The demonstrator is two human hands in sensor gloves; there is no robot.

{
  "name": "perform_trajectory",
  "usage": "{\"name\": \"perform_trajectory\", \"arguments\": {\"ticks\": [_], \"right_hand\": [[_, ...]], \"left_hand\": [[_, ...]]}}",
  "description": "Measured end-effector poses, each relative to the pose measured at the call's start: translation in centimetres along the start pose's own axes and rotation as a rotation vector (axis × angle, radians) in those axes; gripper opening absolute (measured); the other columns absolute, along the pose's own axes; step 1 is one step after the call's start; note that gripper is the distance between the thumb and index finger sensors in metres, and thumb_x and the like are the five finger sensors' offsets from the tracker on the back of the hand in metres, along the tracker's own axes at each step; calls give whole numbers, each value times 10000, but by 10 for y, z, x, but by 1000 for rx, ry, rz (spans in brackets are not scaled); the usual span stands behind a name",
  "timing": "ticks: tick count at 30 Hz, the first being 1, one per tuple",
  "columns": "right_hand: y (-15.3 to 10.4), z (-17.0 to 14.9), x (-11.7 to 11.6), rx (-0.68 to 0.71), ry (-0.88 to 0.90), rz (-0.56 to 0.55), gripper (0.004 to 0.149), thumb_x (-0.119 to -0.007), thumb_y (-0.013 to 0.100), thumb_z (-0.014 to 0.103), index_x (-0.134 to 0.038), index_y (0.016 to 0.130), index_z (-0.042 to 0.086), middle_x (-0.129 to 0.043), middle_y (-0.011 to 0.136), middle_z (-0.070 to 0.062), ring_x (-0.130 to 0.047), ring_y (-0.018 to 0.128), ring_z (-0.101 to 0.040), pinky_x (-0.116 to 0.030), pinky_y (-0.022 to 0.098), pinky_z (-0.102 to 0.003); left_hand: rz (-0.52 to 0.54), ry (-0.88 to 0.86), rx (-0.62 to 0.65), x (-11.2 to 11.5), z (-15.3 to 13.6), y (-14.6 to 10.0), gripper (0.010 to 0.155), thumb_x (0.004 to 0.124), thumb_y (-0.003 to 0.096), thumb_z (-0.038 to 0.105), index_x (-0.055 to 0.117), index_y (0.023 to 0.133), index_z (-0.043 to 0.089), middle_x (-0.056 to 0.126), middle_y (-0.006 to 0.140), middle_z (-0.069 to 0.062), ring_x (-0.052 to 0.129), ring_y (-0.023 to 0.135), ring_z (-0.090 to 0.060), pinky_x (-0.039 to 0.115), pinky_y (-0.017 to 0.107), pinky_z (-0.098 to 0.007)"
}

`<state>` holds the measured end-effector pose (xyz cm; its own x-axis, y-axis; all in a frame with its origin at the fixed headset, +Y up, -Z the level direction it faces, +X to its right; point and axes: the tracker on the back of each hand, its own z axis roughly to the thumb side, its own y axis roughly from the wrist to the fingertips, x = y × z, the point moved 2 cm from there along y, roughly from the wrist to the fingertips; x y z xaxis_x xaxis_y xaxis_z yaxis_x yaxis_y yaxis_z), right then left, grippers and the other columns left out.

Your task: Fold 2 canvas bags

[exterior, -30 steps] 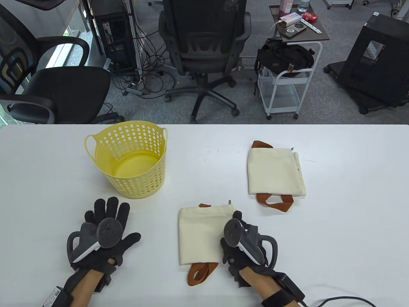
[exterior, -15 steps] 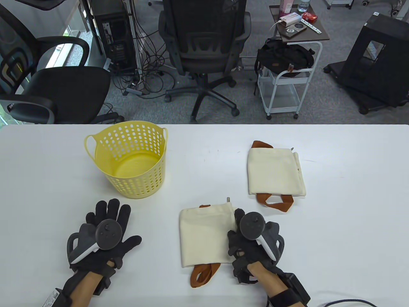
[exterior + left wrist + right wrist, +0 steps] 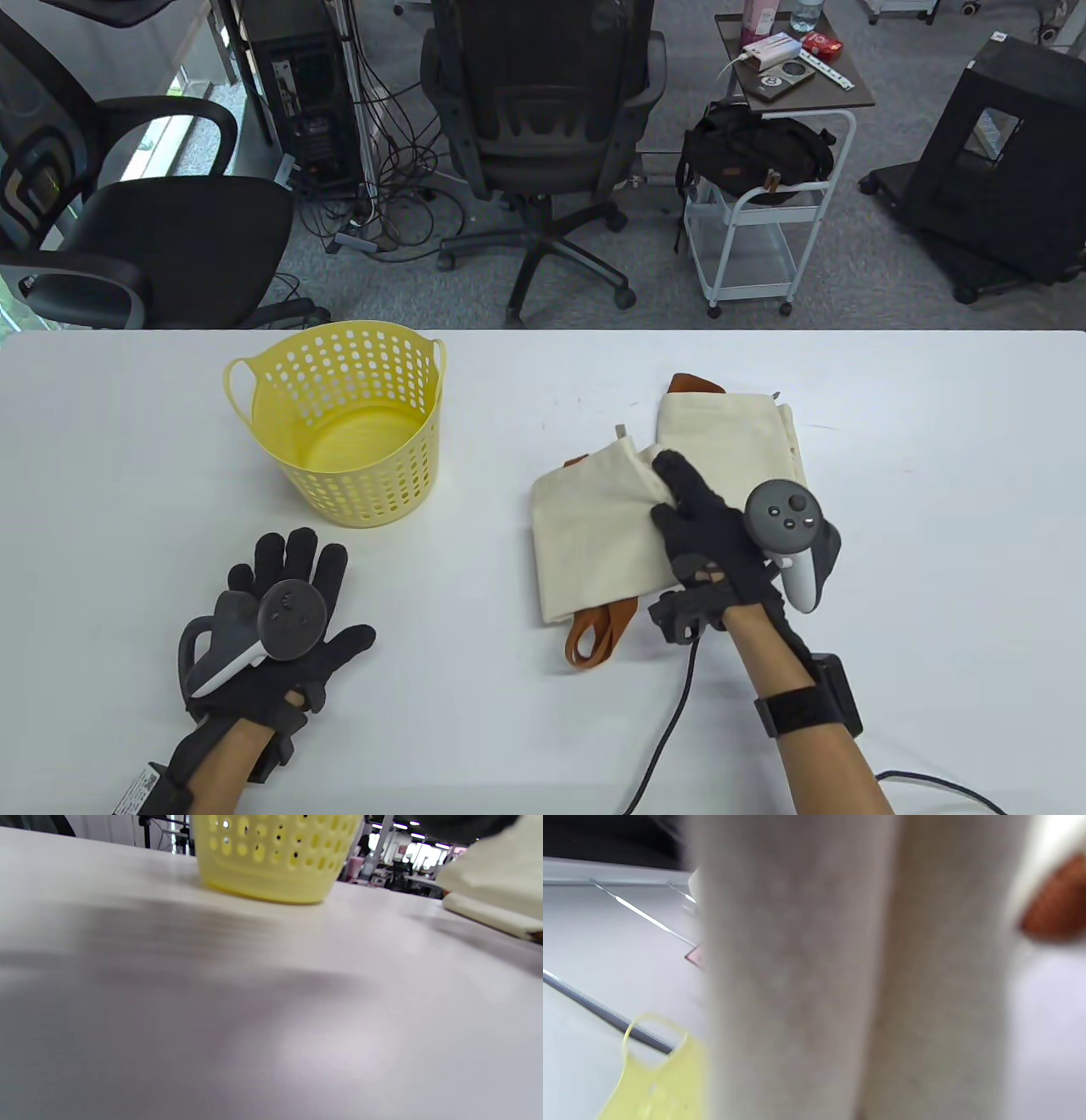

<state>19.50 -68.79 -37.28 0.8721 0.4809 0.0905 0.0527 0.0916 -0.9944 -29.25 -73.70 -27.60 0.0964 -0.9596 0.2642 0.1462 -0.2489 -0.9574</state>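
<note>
Two folded cream canvas bags with brown handles are on the white table. My right hand (image 3: 679,501) grips the nearer bag (image 3: 594,535) by its right edge and holds it lifted, its far corner overlapping the second bag (image 3: 734,420). That bag lies flat further back. The held bag's cloth fills the right wrist view (image 3: 840,984), and it shows at the right edge of the left wrist view (image 3: 496,878). My left hand (image 3: 288,594) rests flat and empty on the table at the front left, fingers spread.
A yellow perforated basket (image 3: 254,373) stands upright and empty at the back left; it also shows in the left wrist view (image 3: 271,857). A black cable (image 3: 670,730) trails from my right wrist across the front of the table.
My right hand has lifted the near bag and carried it back and to the right, onto the edge of the far bag. My left hand has not moved.
</note>
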Motion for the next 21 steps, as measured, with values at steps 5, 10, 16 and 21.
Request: {"name": "perform_trajectory", "arguments": {"ticks": [5,10,16,21], "right_hand": [[49,-2,44,-29,43,-81,602,-799,449,170,-589,1010,228,-724,980,-93,-988,639,-280,-928,361,-368],[83,-19,68,-77,31,-86,594,-793,457,166,-595,1010,253,-724,991,-72,-972,661,-280,-900,384,-385],[93,-67,76,-227,-45,-121,586,-791,466,159,-607,1009,280,-722,1003,-56,-949,692,-287,-861,421,-410],[89,-100,71,-462,-438,-194,609,-797,479,184,-564,1029,304,-686,1042,-29,-881,820,-275,-813,558,-448]], "left_hand": [[7,-3,-1,-1,-1,0,926,689,361,647,179,1059,316,-67,1103,8,-111,1040,-369,28,727,-669],[13,4,4,-2,2,-1,926,691,361,646,180,1059,317,-66,1103,9,-112,1042,-367,26,728,-669],[17,3,7,-3,2,-3,925,690,359,646,181,1059,319,-65,1104,10,-111,1043,-362,26,729,-668],[12,4,7,-2,2,-2,923,690,360,646,181,1058,320,-64,1104,11,-112,1044,-360,27,730,-668]]}}
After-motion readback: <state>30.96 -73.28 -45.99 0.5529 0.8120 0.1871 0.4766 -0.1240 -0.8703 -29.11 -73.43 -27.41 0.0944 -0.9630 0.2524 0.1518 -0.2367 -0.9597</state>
